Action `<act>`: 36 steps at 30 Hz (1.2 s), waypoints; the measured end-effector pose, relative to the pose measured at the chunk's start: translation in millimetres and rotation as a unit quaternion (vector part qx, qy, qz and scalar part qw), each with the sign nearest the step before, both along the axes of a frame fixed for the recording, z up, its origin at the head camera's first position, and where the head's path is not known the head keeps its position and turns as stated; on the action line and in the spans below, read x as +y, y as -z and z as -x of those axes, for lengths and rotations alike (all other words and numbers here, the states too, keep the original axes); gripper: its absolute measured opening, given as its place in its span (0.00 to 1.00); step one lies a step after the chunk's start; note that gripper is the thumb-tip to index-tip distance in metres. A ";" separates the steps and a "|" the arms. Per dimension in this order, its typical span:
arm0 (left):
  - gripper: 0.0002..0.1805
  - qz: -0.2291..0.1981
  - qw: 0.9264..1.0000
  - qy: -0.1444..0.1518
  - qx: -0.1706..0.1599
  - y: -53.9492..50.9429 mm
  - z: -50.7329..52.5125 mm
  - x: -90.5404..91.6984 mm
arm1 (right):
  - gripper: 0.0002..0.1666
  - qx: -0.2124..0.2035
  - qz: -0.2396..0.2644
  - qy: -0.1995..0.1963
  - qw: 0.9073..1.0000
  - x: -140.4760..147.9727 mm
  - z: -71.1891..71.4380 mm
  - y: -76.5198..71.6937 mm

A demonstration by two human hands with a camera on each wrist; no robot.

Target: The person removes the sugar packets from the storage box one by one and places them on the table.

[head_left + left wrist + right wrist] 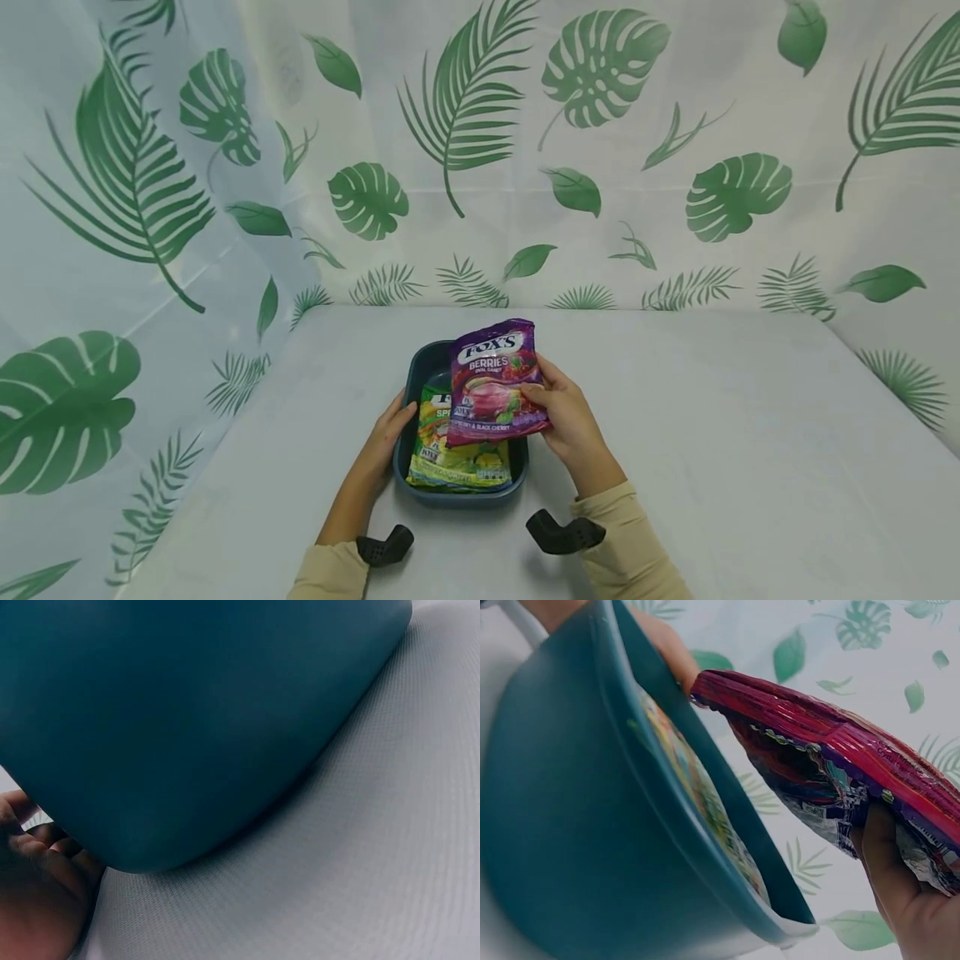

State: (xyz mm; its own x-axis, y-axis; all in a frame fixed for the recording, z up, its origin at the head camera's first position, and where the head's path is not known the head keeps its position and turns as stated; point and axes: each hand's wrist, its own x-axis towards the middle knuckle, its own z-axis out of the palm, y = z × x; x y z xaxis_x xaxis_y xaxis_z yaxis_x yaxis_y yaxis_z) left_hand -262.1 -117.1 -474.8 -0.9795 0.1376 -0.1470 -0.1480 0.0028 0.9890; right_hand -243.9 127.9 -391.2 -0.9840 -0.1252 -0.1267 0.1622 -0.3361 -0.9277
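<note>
My right hand [573, 412] pinches a purple Fox's Berries candy bag [491, 367], thumb on its front. The bag is held tilted above a blue-green plastic bin [465, 500], covering part of its opening. Inside the bin lies a green and yellow Fox's candy bag [457, 477], partly hidden by the purple one. My left hand [382, 437] rests against the bin's left side, its fingers near the rim. The left wrist view is mostly filled by the bin's outer wall [187, 735], with fingers [56, 859] beside it.
The bin stands on a white table surface [712, 417]. A white curtain [480, 250] with green leaf prints hangs behind and at the sides. Black wrist devices sit at the left cuff [386, 546] and right cuff [564, 533].
</note>
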 end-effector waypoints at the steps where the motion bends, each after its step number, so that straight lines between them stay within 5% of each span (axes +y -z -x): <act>1: 0.36 0.004 1.000 0.000 0.000 0.0 0.1 0.0 | 0.34 0.001 -0.002 0.000 1.000 2.0 0.3 -0.2; 36: 0.35 0.011 1.000 0.002 0.004 -0.2 -1.7 -1.5 | 0.35 -0.009 0.005 0.036 0.999 55.3 0.1 -13.8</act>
